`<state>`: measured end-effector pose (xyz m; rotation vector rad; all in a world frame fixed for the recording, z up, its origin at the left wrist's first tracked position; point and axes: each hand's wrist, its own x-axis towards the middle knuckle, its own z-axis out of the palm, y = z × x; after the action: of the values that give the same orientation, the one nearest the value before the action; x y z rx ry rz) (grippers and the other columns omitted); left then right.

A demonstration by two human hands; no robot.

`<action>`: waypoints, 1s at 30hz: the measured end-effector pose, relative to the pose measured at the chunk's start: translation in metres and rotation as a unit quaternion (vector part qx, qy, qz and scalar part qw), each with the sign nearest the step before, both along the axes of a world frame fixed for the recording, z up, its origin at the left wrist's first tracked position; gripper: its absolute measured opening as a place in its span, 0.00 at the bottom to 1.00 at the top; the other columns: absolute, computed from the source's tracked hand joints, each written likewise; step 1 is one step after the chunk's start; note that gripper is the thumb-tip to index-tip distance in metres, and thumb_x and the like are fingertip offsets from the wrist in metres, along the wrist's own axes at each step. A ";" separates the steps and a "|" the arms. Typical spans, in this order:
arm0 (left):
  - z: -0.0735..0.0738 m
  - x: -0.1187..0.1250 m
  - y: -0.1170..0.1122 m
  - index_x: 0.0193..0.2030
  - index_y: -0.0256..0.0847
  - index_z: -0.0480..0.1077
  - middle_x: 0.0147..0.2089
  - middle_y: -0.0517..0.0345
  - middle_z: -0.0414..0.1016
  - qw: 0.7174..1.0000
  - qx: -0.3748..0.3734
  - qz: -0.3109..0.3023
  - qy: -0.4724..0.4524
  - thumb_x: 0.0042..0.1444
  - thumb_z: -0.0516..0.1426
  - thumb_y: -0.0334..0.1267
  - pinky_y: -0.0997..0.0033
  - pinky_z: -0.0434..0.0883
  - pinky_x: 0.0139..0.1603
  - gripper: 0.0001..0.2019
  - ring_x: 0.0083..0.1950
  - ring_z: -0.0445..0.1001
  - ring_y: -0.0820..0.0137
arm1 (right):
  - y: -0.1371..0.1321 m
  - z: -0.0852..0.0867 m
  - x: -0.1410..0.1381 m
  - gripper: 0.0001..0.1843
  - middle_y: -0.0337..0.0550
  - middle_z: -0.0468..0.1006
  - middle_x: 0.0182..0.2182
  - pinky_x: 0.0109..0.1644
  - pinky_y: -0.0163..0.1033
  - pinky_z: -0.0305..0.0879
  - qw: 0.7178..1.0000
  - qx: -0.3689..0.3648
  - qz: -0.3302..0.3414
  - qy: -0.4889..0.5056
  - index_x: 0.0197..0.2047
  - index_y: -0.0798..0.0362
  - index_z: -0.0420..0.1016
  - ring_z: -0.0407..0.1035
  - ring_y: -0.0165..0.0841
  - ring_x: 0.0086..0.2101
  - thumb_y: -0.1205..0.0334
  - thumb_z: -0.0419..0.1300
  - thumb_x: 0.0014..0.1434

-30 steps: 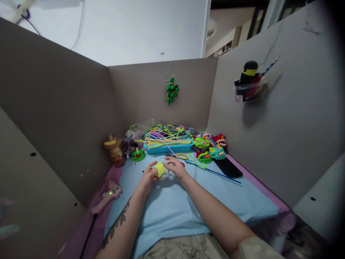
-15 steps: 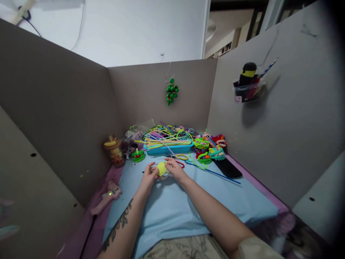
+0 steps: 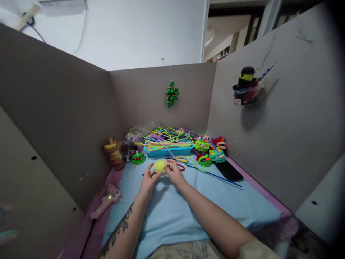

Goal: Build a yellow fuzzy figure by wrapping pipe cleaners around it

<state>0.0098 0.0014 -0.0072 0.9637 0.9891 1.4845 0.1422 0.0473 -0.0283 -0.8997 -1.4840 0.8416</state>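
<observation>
Fingertips [image 3: 166,166] of both hands closed on yellow puff [image 3: 159,166], just above centre of frame, pinching it from left and right.
Left hand [image 3: 148,181] steadies it, right hand [image 3: 175,174] is at its edge.
Puff looks soft: better light grip, hands close together, low over mat [image 3: 167,216].
Tray [image 3: 168,150] of pipe cleaners just behind.
Glue gun [image 3: 105,201] at lower left, well apart.

A: Hands?
B: Left hand [image 3: 147,180] and right hand [image 3: 175,172] both pinch a yellow ball [image 3: 159,166], just in front of the tray [image 3: 168,149].
A: Rest?
B: Jar [image 3: 114,153] left of the tray, glue gun [image 3: 105,201] further left and nearer, green ornament [image 3: 171,93] hanging above it.
</observation>
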 end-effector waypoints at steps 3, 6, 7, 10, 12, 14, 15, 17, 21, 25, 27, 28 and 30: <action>-0.002 -0.003 0.002 0.58 0.34 0.56 0.32 0.55 0.76 1.000 -0.013 -0.008 -0.019 0.34 0.70 0.39 0.73 0.66 0.35 0.44 0.31 0.73 0.71 | -0.001 -0.001 -0.001 0.12 0.49 0.64 0.47 0.48 0.43 0.64 1.000 0.010 0.013 -0.009 0.30 0.53 0.71 0.64 0.39 0.47 0.54 0.55 0.56; -0.005 -0.004 0.004 0.54 0.36 0.61 0.28 0.60 0.73 1.000 -0.012 0.008 -0.025 0.33 0.70 0.39 0.76 0.65 0.30 0.39 0.26 0.71 0.74 | 0.000 -0.001 0.000 0.11 0.49 0.64 0.46 0.49 0.43 0.64 1.000 0.012 0.012 -0.012 0.30 0.53 0.71 0.64 0.38 0.46 0.55 0.55 0.55; -0.006 -0.004 0.005 0.52 0.36 0.63 0.28 0.61 0.72 0.999 -0.007 0.027 -0.019 0.32 0.70 0.39 0.76 0.65 0.30 0.37 0.26 0.71 0.75 | 0.001 -0.001 0.000 0.10 0.49 0.64 0.46 0.49 0.43 0.63 1.000 0.012 0.000 -0.010 0.29 0.52 0.70 0.64 0.38 0.46 0.55 0.55 0.55; -0.007 -0.004 0.004 0.47 0.37 0.66 0.28 0.61 0.72 0.996 0.001 0.086 0.033 0.33 0.69 0.41 0.76 0.65 0.29 0.31 0.27 0.71 0.74 | 0.005 0.000 0.002 0.10 0.48 0.65 0.43 0.50 0.44 0.63 0.997 0.010 -0.072 0.005 0.27 0.52 0.68 0.63 0.37 0.44 0.56 0.54 0.54; -0.006 -0.002 0.002 0.49 0.36 0.66 0.28 0.58 0.74 0.995 -0.018 0.065 0.069 0.35 0.68 0.43 0.77 0.63 0.25 0.32 0.27 0.72 0.72 | 0.008 0.000 0.004 0.10 0.48 0.65 0.41 0.52 0.45 0.61 0.994 0.011 -0.112 0.013 0.26 0.52 0.67 0.63 0.38 0.44 0.57 0.53 0.54; -0.003 0.001 -0.001 0.55 0.36 0.62 0.31 0.52 0.77 0.996 -0.042 0.007 0.076 0.37 0.68 0.44 0.78 0.61 0.23 0.38 0.27 0.73 0.70 | 0.009 -0.001 0.004 0.10 0.48 0.65 0.41 0.53 0.45 0.60 0.993 0.010 -0.113 0.016 0.25 0.52 0.66 0.63 0.38 0.44 0.56 0.54 0.53; -0.002 0.002 -0.002 0.58 0.36 0.60 0.33 0.50 0.77 0.996 -0.046 -0.013 0.070 0.37 0.68 0.44 0.78 0.61 0.23 0.41 0.28 0.74 0.69 | 0.008 -0.001 0.003 0.10 0.48 0.66 0.41 0.52 0.45 0.60 0.995 0.007 -0.099 0.018 0.25 0.52 0.67 0.63 0.38 0.44 0.56 0.54 0.53; 0.001 0.003 -0.004 0.62 0.37 0.56 0.33 0.50 0.78 0.998 -0.038 -0.018 0.053 0.37 0.68 0.43 0.78 0.62 0.23 0.45 0.29 0.75 0.69 | 0.006 -0.002 0.000 0.11 0.48 0.66 0.43 0.50 0.44 0.63 0.998 -0.003 -0.058 0.020 0.27 0.52 0.68 0.63 0.39 0.45 0.54 0.55 0.53; 0.004 0.001 -0.004 0.62 0.34 0.56 0.25 0.57 0.75 0.998 -0.019 0.021 0.048 0.37 0.68 0.43 0.80 0.60 0.22 0.45 0.25 0.73 0.72 | -0.001 -0.002 -0.007 0.12 0.49 0.65 0.44 0.46 0.42 0.66 1.000 -0.009 0.002 0.015 0.28 0.52 0.71 0.64 0.39 0.45 0.52 0.56 0.53; 0.004 -0.001 -0.002 0.61 0.33 0.57 0.22 0.62 0.72 0.998 -0.016 0.032 0.045 0.36 0.68 0.44 0.80 0.59 0.21 0.45 0.19 0.66 0.78 | -0.002 -0.001 -0.007 0.12 0.49 0.66 0.43 0.45 0.41 0.65 1.000 -0.009 0.016 0.023 0.28 0.52 0.71 0.64 0.39 0.46 0.52 0.57 0.53; 0.003 -0.001 -0.002 0.61 0.33 0.57 0.21 0.63 0.71 0.998 -0.015 0.036 0.045 0.36 0.68 0.44 0.81 0.58 0.20 0.44 0.18 0.64 0.79 | -0.002 0.000 -0.005 0.12 0.48 0.67 0.42 0.47 0.41 0.64 1.000 -0.004 0.007 0.028 0.28 0.52 0.71 0.64 0.38 0.46 0.52 0.57 0.53; 0.003 -0.001 -0.001 0.61 0.33 0.57 0.21 0.64 0.71 0.998 -0.015 0.041 0.046 0.37 0.68 0.44 0.81 0.57 0.20 0.44 0.17 0.63 0.79 | -0.002 0.000 -0.004 0.12 0.47 0.68 0.41 0.47 0.41 0.64 1.000 0.001 -0.001 0.029 0.28 0.52 0.71 0.64 0.38 0.46 0.53 0.57 0.53; 0.002 -0.001 -0.001 0.61 0.33 0.57 0.19 0.65 0.70 0.997 -0.015 0.053 0.045 0.36 0.67 0.46 0.81 0.55 0.19 0.45 0.17 0.62 0.79 | -0.003 0.002 -0.001 0.10 0.46 0.69 0.39 0.45 0.41 0.64 0.999 0.010 -0.024 0.028 0.29 0.52 0.70 0.65 0.37 0.44 0.54 0.56 0.54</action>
<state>0.0083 0.0009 -0.0050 0.9762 1.1407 1.5202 0.1409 0.0447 -0.0258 -0.8863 -1.4158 0.8086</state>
